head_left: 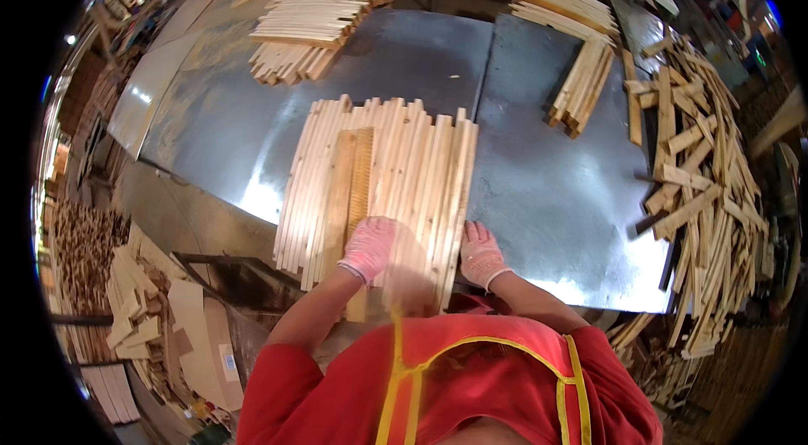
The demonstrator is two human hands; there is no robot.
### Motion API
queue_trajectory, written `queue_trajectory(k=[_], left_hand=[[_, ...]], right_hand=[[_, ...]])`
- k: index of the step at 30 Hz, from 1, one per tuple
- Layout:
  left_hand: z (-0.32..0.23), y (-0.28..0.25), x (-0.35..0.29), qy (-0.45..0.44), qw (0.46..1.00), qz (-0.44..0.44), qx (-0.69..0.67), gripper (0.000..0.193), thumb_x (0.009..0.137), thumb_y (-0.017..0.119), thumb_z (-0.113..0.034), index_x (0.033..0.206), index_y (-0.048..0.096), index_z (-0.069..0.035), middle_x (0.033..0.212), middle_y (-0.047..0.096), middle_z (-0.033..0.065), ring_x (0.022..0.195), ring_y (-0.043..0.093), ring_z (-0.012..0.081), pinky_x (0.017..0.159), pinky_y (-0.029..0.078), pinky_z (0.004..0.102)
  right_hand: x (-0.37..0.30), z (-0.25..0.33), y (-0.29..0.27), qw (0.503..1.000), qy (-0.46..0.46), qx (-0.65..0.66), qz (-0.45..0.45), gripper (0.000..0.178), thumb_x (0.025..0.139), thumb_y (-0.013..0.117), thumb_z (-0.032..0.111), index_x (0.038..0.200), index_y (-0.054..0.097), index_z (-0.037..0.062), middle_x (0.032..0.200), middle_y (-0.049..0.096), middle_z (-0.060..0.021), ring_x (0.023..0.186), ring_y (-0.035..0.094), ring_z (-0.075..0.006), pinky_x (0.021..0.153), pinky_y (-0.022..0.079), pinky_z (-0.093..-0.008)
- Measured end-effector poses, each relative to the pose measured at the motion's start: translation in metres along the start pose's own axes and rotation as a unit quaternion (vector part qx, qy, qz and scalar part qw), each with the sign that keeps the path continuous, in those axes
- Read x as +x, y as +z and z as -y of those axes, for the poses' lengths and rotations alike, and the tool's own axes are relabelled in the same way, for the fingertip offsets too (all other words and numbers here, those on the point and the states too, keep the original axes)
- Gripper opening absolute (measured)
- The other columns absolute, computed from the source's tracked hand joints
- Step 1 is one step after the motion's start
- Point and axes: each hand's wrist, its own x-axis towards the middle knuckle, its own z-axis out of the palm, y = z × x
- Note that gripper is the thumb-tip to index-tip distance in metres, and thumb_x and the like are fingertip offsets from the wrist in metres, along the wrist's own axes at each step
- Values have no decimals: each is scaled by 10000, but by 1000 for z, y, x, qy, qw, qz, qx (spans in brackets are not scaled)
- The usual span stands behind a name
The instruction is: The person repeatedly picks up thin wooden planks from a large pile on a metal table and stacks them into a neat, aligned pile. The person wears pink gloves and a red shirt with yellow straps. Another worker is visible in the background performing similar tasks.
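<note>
Pale wooden strips lie side by side as a wide stack [412,167] on the metal table in front of me. A darker wooden board [341,184] with a ridged, sawn-looking side lies lengthwise on top of them. My left hand [369,248], in a pinkish-white glove, is closed at the near part of that board, its fingertips partly hidden. At the stack's near right corner is my right hand [482,256], gloved alike. Its fingers are stretched forward, against the outermost strip and the table.
The grey metal table [555,193] has a seam right of the stack. Farther back are two strip piles [316,16] [564,7]. Loose offcuts [699,167] heap along the right edge. Wood scraps and cardboard [198,344] lie at lower left.
</note>
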Motion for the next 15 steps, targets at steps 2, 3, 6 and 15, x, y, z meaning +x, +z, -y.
queue_trajectory(k=[2,3,6,15], left_hand=[[3,13,-7,-19,996,-91,6,545,925,571,-152,1456,526,-39,1334,613,150,1257,589,328,1086,450,466],[-5,-4,-9,-34,995,-76,-46,553,923,579,-164,1460,526,-42,1353,608,151,1262,587,335,1090,449,466],[-35,-88,0,-42,985,-42,-163,583,917,609,-205,1472,521,-52,1406,593,155,1280,578,358,1100,446,469],[-186,-67,24,-99,984,-111,-95,710,877,724,-269,1480,483,20,1499,513,221,1410,463,413,1188,367,534]], right_hand=[[-4,-6,-26,984,-5,179,18,597,917,590,228,1485,541,52,1572,512,-160,1460,471,-386,1149,453,-484],[-8,-15,-38,964,0,267,22,589,905,608,223,1465,557,49,1559,524,-162,1448,481,-396,1137,465,-484],[-34,-54,-38,888,111,445,-2,520,954,659,231,1434,602,40,1475,601,-176,1305,624,-355,1088,518,-423],[-125,-275,-10,656,476,505,-296,400,980,589,286,1265,713,33,1216,744,-169,1119,691,-364,1011,542,-442]])
